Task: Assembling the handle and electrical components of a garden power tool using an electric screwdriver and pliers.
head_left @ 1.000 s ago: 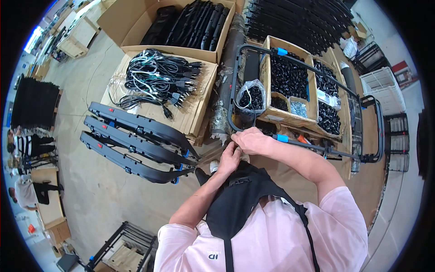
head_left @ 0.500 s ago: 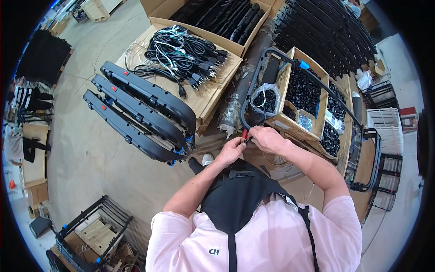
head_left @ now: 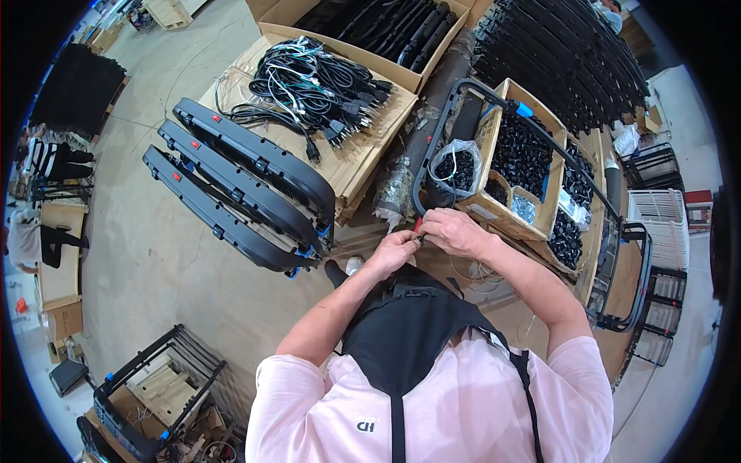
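My left hand point(head_left: 396, 251) and my right hand point(head_left: 455, 234) meet in front of my chest, fingers pinched close together. Between the fingertips is a small dark piece, mostly covered, too small to name. A bit of red point(head_left: 418, 224) shows just beyond my right fingers, by the lower end of a black tubular frame point(head_left: 422, 171). That frame has a blue clip point(head_left: 525, 110) and leans over a wooden parts box point(head_left: 494, 212). Inside the box are small black parts point(head_left: 522, 158), and a clear plastic bag point(head_left: 454, 168) of more black parts sits at its near left corner.
To the left stand three black curved housings point(head_left: 255, 179) with red switches. Black power cords point(head_left: 316, 89) lie on stacked cardboard point(head_left: 363, 158), before an open carton point(head_left: 417, 76) of black parts. Frames point(head_left: 158, 370) stand at lower left; white racks point(head_left: 656, 224) at right. Other people point(head_left: 35, 239) are far left.
The hands stay together at nearly the same spot, the right fingers slightly higher and covering more of the red part. The whole view has shifted slightly.
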Demonstrator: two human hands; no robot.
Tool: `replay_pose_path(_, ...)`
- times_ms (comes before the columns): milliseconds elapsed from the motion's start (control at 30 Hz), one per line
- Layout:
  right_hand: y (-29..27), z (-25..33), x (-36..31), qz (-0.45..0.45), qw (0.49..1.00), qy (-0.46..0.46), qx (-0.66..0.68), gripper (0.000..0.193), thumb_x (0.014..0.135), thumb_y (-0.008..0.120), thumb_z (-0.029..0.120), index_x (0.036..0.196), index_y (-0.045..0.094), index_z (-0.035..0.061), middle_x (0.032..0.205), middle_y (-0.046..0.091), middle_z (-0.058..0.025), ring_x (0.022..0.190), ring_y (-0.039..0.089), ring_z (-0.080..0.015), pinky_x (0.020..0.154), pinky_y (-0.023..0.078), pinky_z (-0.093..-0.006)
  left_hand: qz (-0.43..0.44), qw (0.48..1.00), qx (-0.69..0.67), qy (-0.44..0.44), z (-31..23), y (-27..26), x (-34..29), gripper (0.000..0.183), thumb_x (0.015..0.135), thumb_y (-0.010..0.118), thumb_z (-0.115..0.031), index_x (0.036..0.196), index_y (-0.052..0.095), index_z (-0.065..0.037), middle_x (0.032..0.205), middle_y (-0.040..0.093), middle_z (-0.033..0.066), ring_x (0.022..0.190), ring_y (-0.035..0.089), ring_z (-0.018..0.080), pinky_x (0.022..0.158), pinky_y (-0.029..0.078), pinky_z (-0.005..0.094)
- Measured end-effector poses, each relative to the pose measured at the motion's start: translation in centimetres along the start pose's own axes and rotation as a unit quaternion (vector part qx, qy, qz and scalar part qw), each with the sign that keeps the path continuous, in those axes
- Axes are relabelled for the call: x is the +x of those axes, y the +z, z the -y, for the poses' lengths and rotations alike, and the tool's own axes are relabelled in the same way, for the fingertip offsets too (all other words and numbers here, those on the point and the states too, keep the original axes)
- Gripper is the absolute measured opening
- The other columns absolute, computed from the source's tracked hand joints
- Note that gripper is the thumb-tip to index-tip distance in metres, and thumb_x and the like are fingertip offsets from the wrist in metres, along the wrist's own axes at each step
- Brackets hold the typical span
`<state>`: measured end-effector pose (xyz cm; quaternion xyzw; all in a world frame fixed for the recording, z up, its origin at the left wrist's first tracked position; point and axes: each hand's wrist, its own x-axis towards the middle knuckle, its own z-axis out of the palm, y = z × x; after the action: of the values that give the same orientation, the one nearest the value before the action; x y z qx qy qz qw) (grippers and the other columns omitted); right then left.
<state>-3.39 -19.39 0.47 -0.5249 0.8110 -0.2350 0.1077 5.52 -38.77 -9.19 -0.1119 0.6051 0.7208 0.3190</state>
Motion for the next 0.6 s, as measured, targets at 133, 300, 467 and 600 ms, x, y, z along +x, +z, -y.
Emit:
replay_pose_path(133,0.4,-0.6,0.4,0.033,0.999,-0.002,0.006,0.018,0.084,0.072,0.009,0.100,0.066,0.0048,0.098,0.059,-0.0111,0.095,0.063,-0.0320,0.083,0.054,-0.0421,0.013,1.000,-0.024,-0.003,0.3,-0.2,0.3,0.027,0.101,0.064,-0.021,0.120,0.070,-0.003,0.087,0.063,-0.0036,0.077,0.053,0.0074,0.070,0.046,0.0276)
replay_pose_path(300,0.8,-0.7,0.6,0.058,0.998,0.002,-0.012,0.016,0.085,0.069,0.009,0.099,0.063,0.0028,0.098,0.058,-0.0128,0.096,0.063,-0.0323,0.084,0.054,-0.0420,0.011,1.000,-0.011,0.002,0.1,-0.4,0.3,0.026,0.101,0.064,-0.021,0.119,0.071,-0.003,0.088,0.064,-0.0021,0.079,0.054,0.0077,0.071,0.046,0.0274)
replay_pose_path(467,0.8,-0.5,0.6,0.066,0.997,0.022,-0.019,0.013,0.087,0.066,0.008,0.097,0.062,0.0019,0.098,0.058,-0.0136,0.096,0.064,-0.0328,0.084,0.054,-0.0421,0.006,0.999,-0.045,-0.015,-0.4,-0.2,0.2,0.025,0.102,0.062,-0.023,0.113,0.072,-0.003,0.087,0.064,-0.0019,0.076,0.053,0.0076,0.068,0.044,0.0266)
replay_pose_path(600,2.3,-0.1,-0.4,0.023,0.998,0.056,-0.009,0.009,0.089,0.062,0.008,0.096,0.062,0.0019,0.097,0.058,-0.0144,0.096,0.064,-0.0341,0.085,0.054,-0.0426,0.017,0.998,-0.046,-0.035,-0.6,-0.2,-0.1,0.025,0.102,0.061,-0.024,0.110,0.072,-0.003,0.084,0.063,-0.0031,0.075,0.052,0.0067,0.066,0.043,0.0255)
